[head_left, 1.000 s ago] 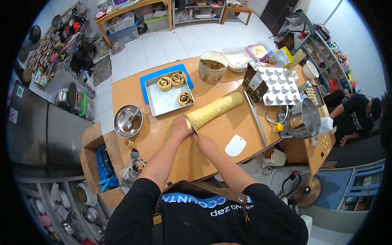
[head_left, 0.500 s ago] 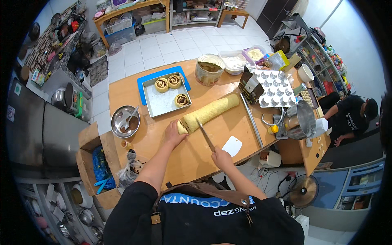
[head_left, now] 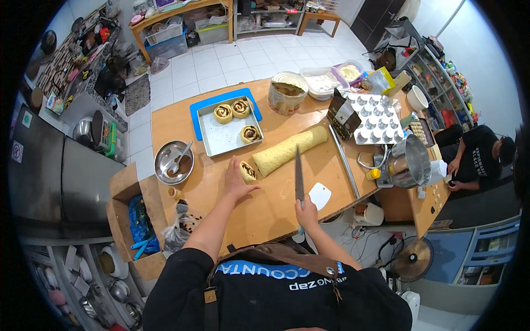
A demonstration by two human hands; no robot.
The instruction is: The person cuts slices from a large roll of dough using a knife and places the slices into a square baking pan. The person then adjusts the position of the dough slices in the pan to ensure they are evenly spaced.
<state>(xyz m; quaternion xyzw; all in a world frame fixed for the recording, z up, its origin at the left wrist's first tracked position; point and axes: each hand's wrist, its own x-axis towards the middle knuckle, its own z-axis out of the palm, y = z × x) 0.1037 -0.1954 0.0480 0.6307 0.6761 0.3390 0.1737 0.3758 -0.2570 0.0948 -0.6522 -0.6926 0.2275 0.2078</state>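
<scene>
"2 hands are seen; how is the left posed?"

"The left hand (head_left: pixel 236 185) is held low over the table (head_left: pixel 270 220), its fingers stretched forward and its thumb spread to the right. Nothing is gripped by it. The cut slice (head_left: pixel 248 172) is framed between fingers and thumb; whether it is touched cannot be told."

"And the right hand (head_left: pixel 305 212)?"

"It is closed around the handle of the knife (head_left: pixel 299 179). The blade is pointed away from the body, and its tip is seen against the dough roll (head_left: pixel 290 150); contact cannot be made out."

"Where is the roll placed?"

"It is laid slantwise on the table, between the baking tin (head_left: pixel 218 140) and the white scraper (head_left: pixel 319 196). The cut slice is set just beside its near end, and 3 spiral slices (head_left: pixel 223 113) are held in the tin."

"What is changed from the earlier frame?"

"The left hand's grip on the cut slice has been loosened, and more of the dark spiral is shown. The blade has been swung rightward from the roll's cut end. The 3 in the tin are left unmoved."
</scene>
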